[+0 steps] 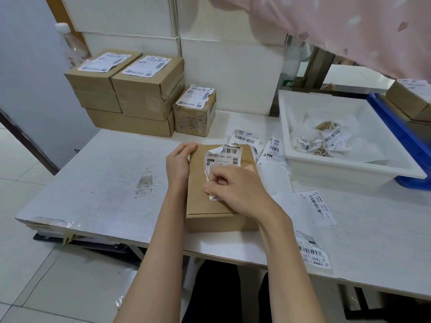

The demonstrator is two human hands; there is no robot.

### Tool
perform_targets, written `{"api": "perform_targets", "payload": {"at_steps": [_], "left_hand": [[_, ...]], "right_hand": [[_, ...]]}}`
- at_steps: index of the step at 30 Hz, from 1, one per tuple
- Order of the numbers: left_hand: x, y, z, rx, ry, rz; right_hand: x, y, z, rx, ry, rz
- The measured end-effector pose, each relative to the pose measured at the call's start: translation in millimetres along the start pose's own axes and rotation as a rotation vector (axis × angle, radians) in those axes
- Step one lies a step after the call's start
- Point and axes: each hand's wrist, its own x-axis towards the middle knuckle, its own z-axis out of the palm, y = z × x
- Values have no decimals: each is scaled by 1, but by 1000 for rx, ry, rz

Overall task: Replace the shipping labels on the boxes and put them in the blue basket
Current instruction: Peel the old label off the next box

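Observation:
A brown cardboard box (203, 199) lies flat on the white table in front of me. Its white shipping label (224, 156) is partly peeled, with curled, torn edges. My left hand (178, 163) grips the box's far left corner. My right hand (235, 186) pinches the label's lower edge above the box top. The blue basket (403, 145) sits at the right edge, with a brown box (409, 100) inside it.
Several labelled brown boxes (144, 87) are stacked at the back left. A white tray (326, 164) holding crumpled old labels stands right of my box. Loose new labels (272, 152) lie beside and in front of the tray. A pink cloth (349, 29) hangs overhead.

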Motion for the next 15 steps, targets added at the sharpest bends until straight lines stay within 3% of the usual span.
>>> {"api": "perform_targets", "payload": {"at_steps": [9, 15], "left_hand": [[0, -1, 0, -10, 1, -8], [3, -3, -1, 7, -5, -15]], "right_hand": [[-4, -4, -2, 104, 1, 17], [-6, 2, -4, 23, 7, -56]]}}
